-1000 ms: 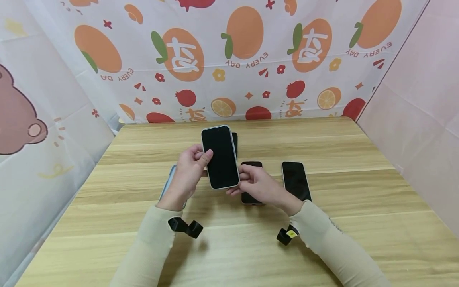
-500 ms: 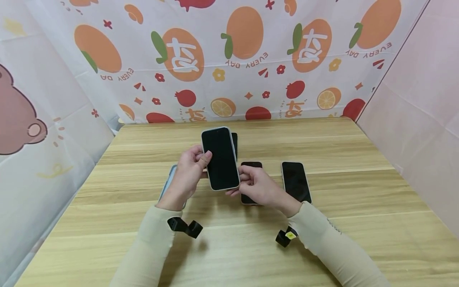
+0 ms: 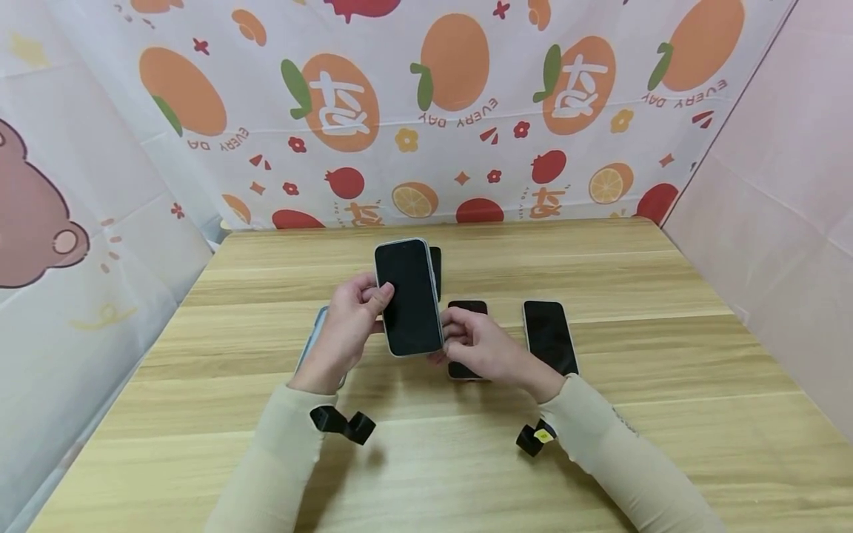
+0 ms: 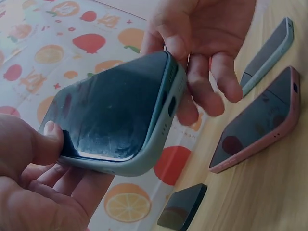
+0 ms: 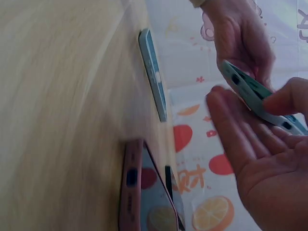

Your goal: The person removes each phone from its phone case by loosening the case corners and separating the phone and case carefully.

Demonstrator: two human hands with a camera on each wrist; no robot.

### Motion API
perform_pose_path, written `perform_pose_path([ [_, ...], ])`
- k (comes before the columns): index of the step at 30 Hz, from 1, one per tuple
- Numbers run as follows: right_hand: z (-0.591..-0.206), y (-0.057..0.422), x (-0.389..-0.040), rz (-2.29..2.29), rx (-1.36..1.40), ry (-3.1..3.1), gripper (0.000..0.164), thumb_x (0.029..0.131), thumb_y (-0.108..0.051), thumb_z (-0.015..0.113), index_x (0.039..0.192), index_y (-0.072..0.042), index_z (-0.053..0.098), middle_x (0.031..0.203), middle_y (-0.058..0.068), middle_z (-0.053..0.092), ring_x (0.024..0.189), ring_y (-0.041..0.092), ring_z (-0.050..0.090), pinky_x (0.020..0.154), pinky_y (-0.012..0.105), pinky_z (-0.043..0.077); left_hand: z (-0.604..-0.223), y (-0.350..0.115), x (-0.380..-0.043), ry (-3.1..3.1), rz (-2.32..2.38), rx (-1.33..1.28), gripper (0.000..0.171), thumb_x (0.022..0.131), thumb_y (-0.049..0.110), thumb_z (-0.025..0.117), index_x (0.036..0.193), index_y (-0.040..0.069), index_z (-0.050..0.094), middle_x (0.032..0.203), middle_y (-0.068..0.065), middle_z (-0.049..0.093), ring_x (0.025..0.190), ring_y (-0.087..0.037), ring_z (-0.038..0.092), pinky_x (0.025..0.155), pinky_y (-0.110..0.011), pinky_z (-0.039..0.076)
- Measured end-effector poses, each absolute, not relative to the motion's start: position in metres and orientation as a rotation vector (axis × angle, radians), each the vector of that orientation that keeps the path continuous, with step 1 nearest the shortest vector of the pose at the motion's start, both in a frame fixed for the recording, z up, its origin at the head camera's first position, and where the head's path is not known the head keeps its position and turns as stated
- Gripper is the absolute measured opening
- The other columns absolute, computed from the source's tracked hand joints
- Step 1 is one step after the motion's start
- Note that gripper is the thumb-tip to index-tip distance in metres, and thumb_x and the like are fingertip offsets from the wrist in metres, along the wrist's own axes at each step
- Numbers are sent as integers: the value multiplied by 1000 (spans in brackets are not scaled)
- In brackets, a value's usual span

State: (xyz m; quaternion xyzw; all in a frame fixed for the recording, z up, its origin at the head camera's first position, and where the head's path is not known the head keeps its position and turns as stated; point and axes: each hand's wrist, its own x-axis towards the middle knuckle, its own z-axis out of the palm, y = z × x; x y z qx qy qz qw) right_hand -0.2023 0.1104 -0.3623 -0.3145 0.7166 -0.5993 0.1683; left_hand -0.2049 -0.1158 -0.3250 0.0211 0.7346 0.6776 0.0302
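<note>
My left hand (image 3: pixel 346 318) holds a black-screened phone (image 3: pixel 409 296) above the table, thumb on the screen's edge and fingers behind it. A pale green-blue case (image 4: pixel 156 153) wraps the phone. In the left wrist view, the phone's edge stands slightly proud of the case at the corner nearest my right hand (image 3: pixel 485 342). That hand pinches the lower right corner, its thumb on the case's edge in the right wrist view and its fingers behind. The exact contact of the right fingertips is partly hidden.
On the wooden table (image 3: pixel 426 459) lie a pink-cased phone (image 4: pixel 257 122), a pale-cased phone (image 3: pixel 550 337) at right, and a dark phone (image 3: pixel 436 270) behind the held one. A light blue case-like item (image 3: pixel 315 337) lies partly under my left wrist. A fruit-print cloth (image 3: pixel 393 111) hangs behind.
The held phone has dropped slightly and turned a little at its lower right corner. My right fingers have shifted slightly along that corner; my left hand keeps its hold.
</note>
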Motion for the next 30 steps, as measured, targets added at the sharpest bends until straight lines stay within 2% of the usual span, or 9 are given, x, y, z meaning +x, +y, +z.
perform_pose_path([
  [2, -361, 113, -203, -1730, -859, 2106, 32, 94, 4, 47, 125, 1, 52, 114, 22, 64, 101, 42, 64, 88, 44, 58, -327, -115, -205, 2286, 2078, 55, 29, 103, 19, 53, 122, -3, 56, 82, 9, 70, 84, -10, 66, 71, -31, 61],
  [6, -352, 115, -206, -1872, -768, 2250, 28, 98, 2, 50, 126, -1, 53, 117, 23, 59, 103, 42, 61, 87, 42, 58, -330, -113, -206, 2317, 2051, 36, 30, 101, 21, 56, 121, -1, 57, 88, 4, 71, 82, -10, 67, 70, -31, 61],
  [14, -342, 108, -211, -1906, -750, 2387, 31, 96, 6, 49, 127, 5, 54, 113, 21, 59, 102, 38, 61, 87, 36, 58, -334, -106, -208, 2348, 2016, 8, 33, 99, 23, 60, 125, 2, 56, 117, -17, 70, 87, -12, 70, 72, -34, 61],
  [24, -341, 104, -213, -1869, -615, 2434, 31, 96, 3, 50, 126, 1, 58, 113, 18, 62, 104, 38, 63, 89, 24, 56, -337, -99, -207, 2404, 2030, 16, 28, 97, 19, 64, 119, 2, 57, 112, -18, 71, 84, -12, 71, 69, -31, 61],
  [26, -340, 103, -214, -1867, -583, 2437, 30, 96, 2, 50, 125, 2, 59, 113, 17, 63, 103, 36, 63, 89, 26, 56, -337, -98, -207, 2463, 2000, 32, 27, 97, 19, 64, 117, 2, 58, 110, -18, 72, 83, -13, 71, 68, -29, 60],
  [30, -337, 100, -215, -1872, -509, 2416, 27, 96, -3, 52, 122, 3, 58, 109, 17, 62, 99, 34, 63, 92, 40, 56, -338, -96, -205, 2607, 1914, 48, 25, 97, 20, 65, 114, 3, 60, 107, -16, 73, 83, -15, 70, 67, -25, 57],
])
